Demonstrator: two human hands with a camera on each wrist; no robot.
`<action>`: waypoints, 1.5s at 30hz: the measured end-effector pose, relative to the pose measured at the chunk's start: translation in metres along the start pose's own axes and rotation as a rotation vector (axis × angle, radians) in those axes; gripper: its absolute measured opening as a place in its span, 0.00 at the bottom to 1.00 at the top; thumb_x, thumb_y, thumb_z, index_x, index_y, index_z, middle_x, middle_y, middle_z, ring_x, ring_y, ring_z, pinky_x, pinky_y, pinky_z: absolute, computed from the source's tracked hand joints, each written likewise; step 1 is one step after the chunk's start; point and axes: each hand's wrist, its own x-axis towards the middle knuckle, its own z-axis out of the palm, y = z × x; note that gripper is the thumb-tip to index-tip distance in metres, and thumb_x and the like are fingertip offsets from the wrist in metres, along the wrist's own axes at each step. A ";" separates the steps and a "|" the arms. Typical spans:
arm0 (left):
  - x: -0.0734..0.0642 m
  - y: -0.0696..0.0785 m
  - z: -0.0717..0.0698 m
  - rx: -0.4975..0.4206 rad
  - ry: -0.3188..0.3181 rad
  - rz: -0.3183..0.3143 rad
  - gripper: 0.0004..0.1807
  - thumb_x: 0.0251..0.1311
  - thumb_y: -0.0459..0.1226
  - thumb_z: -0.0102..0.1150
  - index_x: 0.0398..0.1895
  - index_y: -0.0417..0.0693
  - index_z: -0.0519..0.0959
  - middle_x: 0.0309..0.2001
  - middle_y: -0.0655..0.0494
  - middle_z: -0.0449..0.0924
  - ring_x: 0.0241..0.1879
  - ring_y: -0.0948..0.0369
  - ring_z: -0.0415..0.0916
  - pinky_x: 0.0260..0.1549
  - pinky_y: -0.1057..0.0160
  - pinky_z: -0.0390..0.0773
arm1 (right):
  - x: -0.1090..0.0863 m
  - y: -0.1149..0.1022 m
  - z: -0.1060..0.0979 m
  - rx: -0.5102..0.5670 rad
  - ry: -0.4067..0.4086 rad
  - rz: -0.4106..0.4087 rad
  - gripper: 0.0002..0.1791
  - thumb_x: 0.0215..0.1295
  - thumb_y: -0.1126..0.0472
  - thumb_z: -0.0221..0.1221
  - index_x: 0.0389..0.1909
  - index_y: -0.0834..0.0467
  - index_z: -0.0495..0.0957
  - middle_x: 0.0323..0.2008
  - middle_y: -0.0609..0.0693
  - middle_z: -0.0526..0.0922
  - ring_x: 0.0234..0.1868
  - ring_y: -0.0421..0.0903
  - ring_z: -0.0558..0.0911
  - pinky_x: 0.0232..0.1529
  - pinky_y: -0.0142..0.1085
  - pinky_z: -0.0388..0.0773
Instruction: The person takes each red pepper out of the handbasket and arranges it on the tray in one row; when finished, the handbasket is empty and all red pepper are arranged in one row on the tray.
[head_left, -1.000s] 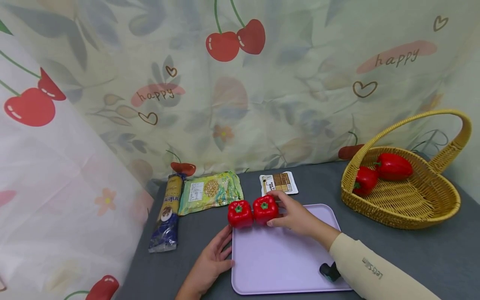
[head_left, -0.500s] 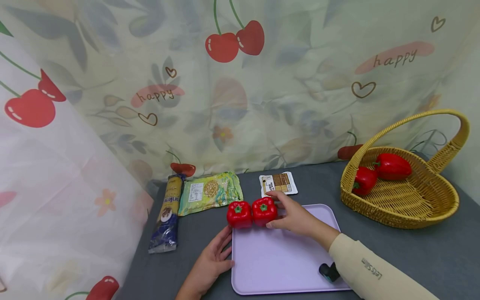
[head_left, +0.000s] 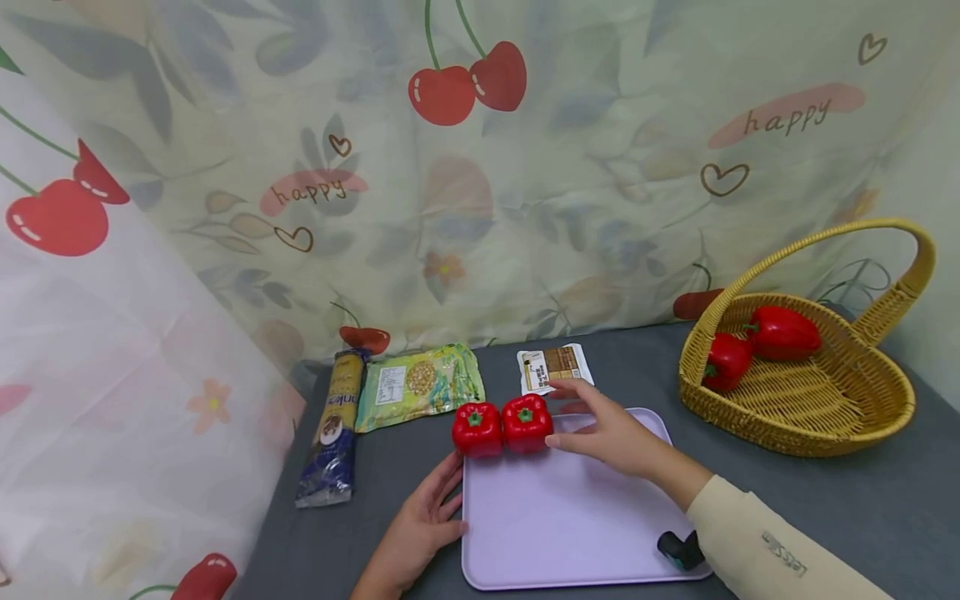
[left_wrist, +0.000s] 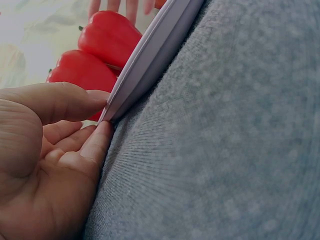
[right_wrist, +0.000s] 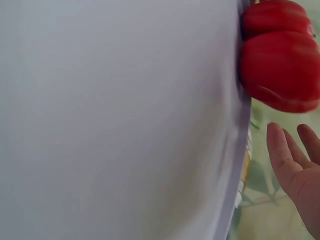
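Two red bell peppers stand side by side at the far left corner of a lilac tray (head_left: 555, 517): a left pepper (head_left: 477, 430) and a right pepper (head_left: 527, 423). My left hand (head_left: 420, 521) rests at the tray's left side; its thumb and fingertips touch the outer rim in the left wrist view. To the right of the peppers is my right hand (head_left: 611, 429), fingers spread and holding nothing, with the thumb tip close beside the right pepper. In the right wrist view its fingers (right_wrist: 282, 155) show a gap from that pepper.
A heart-shaped wicker basket (head_left: 810, 433) on the right holds two more peppers (head_left: 783, 333). Behind the tray lie a green food packet (head_left: 420, 383) and a small white-brown packet (head_left: 555, 368). A long blue-gold packet (head_left: 333, 429) lies at left. A patterned curtain (head_left: 600, 208) hangs behind.
My right hand has let go of the right pepper and moved slightly right, its fingers spreading. Both peppers on the tray stay in place, and the left hand has not moved.
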 end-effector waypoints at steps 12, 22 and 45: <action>0.000 -0.001 -0.001 0.010 -0.007 0.008 0.57 0.55 0.11 0.60 0.88 0.36 0.48 0.87 0.39 0.45 0.84 0.43 0.46 0.71 0.59 0.70 | -0.029 -0.004 -0.036 0.092 0.027 -0.137 0.33 0.80 0.60 0.62 0.80 0.63 0.63 0.72 0.67 0.72 0.71 0.71 0.73 0.62 0.45 0.83; -0.001 -0.002 -0.002 0.007 -0.003 0.008 0.57 0.55 0.11 0.60 0.88 0.36 0.49 0.87 0.40 0.45 0.84 0.43 0.46 0.71 0.59 0.70 | -0.054 -0.007 -0.076 0.167 0.037 -0.266 0.28 0.85 0.64 0.41 0.82 0.55 0.64 0.73 0.66 0.72 0.70 0.59 0.76 0.62 0.45 0.82; -0.002 -0.001 -0.001 0.011 0.004 0.013 0.56 0.55 0.11 0.60 0.88 0.38 0.51 0.87 0.42 0.47 0.84 0.44 0.46 0.71 0.60 0.69 | -0.096 0.006 -0.157 0.445 0.116 -0.529 0.30 0.88 0.59 0.32 0.82 0.72 0.56 0.73 0.66 0.73 0.70 0.56 0.77 0.64 0.43 0.81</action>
